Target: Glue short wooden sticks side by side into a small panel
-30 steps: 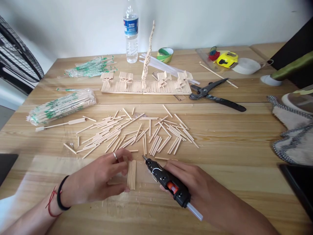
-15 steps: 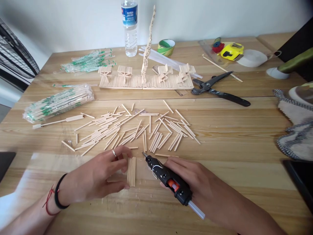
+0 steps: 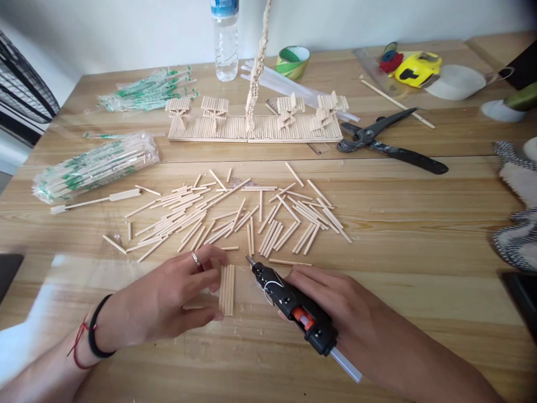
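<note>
My left hand (image 3: 191, 288), with a ring and wrist bands, rests on the table with thumb and fingers curved about the left side of a small panel of wooden sticks (image 3: 227, 290). Its thumb touches the lower end and the forefinger is by the upper end. In my right hand (image 3: 325, 296) is a black hot glue gun (image 3: 293, 305), a clear glue stick poking out of its back. The nozzle points up and left, a little above and right of the panel, apart from it. Loose short wooden sticks (image 3: 180, 218) lie scattered just beyond both hands.
Behind the sticks stands a stick-built model (image 3: 210, 130) with a tall twisted post (image 3: 257, 67). Pliers (image 3: 390, 143), a tape measure (image 3: 418, 69), a tape roll (image 3: 292, 62), a water bottle (image 3: 226, 47) and bagged cotton swabs (image 3: 98, 165) lie around it. A cloth (image 3: 518, 224) is at right.
The view has tilted slightly, so the model and bottle sit higher in the picture. Both hands keep nearly the same pose, and the glue gun stays beside the panel.
</note>
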Demonstrator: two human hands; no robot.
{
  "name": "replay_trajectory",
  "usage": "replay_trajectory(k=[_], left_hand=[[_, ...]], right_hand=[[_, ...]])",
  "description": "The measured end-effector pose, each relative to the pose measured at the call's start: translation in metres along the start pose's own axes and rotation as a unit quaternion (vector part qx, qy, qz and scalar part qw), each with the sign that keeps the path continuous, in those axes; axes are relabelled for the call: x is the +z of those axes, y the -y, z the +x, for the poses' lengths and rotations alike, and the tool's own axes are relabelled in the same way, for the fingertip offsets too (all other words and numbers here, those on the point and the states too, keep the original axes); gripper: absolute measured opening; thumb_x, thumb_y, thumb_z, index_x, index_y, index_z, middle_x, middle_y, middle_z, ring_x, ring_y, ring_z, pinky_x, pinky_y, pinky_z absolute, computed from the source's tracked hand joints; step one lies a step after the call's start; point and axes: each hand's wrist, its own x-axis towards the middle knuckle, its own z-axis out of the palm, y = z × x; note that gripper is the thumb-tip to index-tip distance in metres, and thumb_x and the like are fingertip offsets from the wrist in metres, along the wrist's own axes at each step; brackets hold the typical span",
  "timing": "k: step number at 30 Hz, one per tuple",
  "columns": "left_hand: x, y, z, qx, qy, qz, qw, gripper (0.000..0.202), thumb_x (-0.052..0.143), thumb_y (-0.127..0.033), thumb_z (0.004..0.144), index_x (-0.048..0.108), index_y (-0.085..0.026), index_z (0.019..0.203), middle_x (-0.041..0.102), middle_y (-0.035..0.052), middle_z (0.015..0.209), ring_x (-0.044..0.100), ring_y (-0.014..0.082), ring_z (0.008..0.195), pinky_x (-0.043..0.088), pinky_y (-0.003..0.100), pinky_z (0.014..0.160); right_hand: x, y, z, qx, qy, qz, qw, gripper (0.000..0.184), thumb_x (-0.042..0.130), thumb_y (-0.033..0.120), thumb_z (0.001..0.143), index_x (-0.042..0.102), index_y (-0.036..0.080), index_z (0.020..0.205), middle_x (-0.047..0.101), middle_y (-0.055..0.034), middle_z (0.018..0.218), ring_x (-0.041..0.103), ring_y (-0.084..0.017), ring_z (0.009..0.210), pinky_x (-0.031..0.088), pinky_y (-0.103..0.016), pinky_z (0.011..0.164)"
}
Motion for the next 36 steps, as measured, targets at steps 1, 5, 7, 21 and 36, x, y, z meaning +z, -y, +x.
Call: replay_trajectory(k=[1, 5, 7, 21, 36], left_hand=[[0.0001, 0.0, -0.0003, -0.002, 0.0, 0.003, 1.0, 0.014, 0.066, -0.017, 0.101, 0.061, -0.024, 0.112, 0.064, 0.0099, 0.13, 0.071, 0.0248, 0.114, 0.06, 0.034, 0.096], [0.0003, 0.0, -0.0011, -0.003, 0.006, 0.004, 1.0, 0.017, 0.066, -0.018, 0.102, 0.061, -0.025, 0.117, 0.064, 0.0105, 0.13, 0.07, 0.0259, 0.117, 0.06, 0.036, 0.098], [-0.0002, -0.0005, -0.0006, -0.003, 0.004, 0.003, 1.0, 0.016, 0.066, -0.018, 0.101, 0.062, -0.024, 0.116, 0.064, 0.0105, 0.13, 0.071, 0.026, 0.116, 0.061, 0.036, 0.098], [-0.0032, -0.0035, 0.0016, -0.002, 0.008, 0.004, 1.0, 0.017, 0.068, -0.015, 0.099, 0.063, -0.023, 0.113, 0.065, 0.0096, 0.13, 0.071, 0.0244, 0.114, 0.061, 0.033, 0.098], [-0.0025, -0.004, -0.0002, -0.001, 0.008, 0.005, 1.0, 0.014, 0.067, -0.015, 0.1, 0.059, -0.023, 0.107, 0.063, 0.0083, 0.131, 0.07, 0.0233, 0.115, 0.059, 0.032, 0.098]], right_hand=[[-0.0002, 0.0002, 0.0007, 0.0, -0.003, -0.003, 1.0, 0.041, 0.053, -0.002, 0.08, 0.072, 0.025, 0.103, 0.082, -0.0068, 0.101, 0.08, -0.026, 0.093, 0.066, -0.035, 0.082], [-0.0008, -0.0004, -0.0004, 0.01, 0.006, -0.014, 1.0, 0.044, 0.056, 0.0, 0.08, 0.075, 0.028, 0.108, 0.083, -0.006, 0.102, 0.08, -0.027, 0.093, 0.066, -0.034, 0.082], [-0.0011, -0.0006, -0.0015, 0.017, 0.011, -0.017, 1.0, 0.039, 0.056, 0.001, 0.083, 0.074, 0.027, 0.106, 0.083, -0.006, 0.101, 0.08, -0.027, 0.092, 0.067, -0.034, 0.081], [-0.0017, 0.0026, -0.0015, 0.01, -0.002, -0.015, 1.0, 0.044, 0.058, 0.0, 0.083, 0.076, 0.03, 0.109, 0.083, -0.0037, 0.101, 0.08, -0.027, 0.092, 0.068, -0.035, 0.081], [-0.0014, 0.0004, -0.0003, -0.011, -0.009, -0.019, 1.0, 0.032, 0.053, 0.003, 0.085, 0.072, 0.025, 0.101, 0.082, -0.0086, 0.095, 0.08, -0.028, 0.083, 0.068, -0.036, 0.071]])
